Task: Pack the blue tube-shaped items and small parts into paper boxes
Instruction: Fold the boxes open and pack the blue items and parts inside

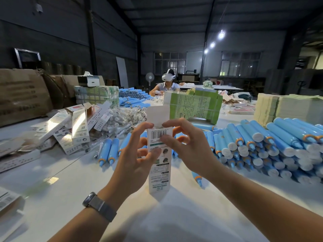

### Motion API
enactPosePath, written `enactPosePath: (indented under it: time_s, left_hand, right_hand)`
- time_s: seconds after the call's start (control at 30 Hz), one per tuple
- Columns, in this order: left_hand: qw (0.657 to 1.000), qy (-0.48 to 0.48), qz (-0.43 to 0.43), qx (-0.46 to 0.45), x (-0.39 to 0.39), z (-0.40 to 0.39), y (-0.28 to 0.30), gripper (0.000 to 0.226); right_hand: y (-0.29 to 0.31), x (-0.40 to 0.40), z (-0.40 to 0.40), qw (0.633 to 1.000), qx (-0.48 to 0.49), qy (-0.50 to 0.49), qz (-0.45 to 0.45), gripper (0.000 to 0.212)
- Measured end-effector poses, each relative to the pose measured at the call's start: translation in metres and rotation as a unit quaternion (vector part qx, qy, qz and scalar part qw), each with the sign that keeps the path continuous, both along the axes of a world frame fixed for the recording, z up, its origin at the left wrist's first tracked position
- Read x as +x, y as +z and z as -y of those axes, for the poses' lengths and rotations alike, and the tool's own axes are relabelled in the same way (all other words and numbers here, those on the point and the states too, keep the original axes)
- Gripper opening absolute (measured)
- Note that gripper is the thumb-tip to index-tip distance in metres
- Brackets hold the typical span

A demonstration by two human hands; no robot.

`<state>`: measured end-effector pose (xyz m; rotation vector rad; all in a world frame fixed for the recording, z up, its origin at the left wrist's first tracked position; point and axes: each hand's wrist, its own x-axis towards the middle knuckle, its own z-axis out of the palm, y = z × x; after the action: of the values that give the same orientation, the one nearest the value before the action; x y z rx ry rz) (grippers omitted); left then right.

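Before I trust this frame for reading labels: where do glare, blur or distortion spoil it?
Head view: glare whitens the piled boxes at left; the frame's edges smear and bend, blurring the tube stack; the held box is sharp enough to show its barcode, but not its small print.

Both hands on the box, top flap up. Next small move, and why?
Probably fold the raised top flap down and tuck it shut. The left hand and right hand both pinch the upright paper box near its open top; whether a tube is already inside cannot be seen.
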<state>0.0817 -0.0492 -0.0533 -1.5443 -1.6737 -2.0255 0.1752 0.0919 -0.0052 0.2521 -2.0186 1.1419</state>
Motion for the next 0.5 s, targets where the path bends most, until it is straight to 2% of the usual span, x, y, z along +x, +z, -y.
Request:
enactPosePath:
  time_s: [0.5]
  left_hand:
    - [1.0,-0.028,0.011,-0.004,0.0089,-0.0006,0.0022,0.045]
  right_hand:
    - [0.0083,0.0027,-0.006,0.998,0.032,0.02,-0.046,0.019]
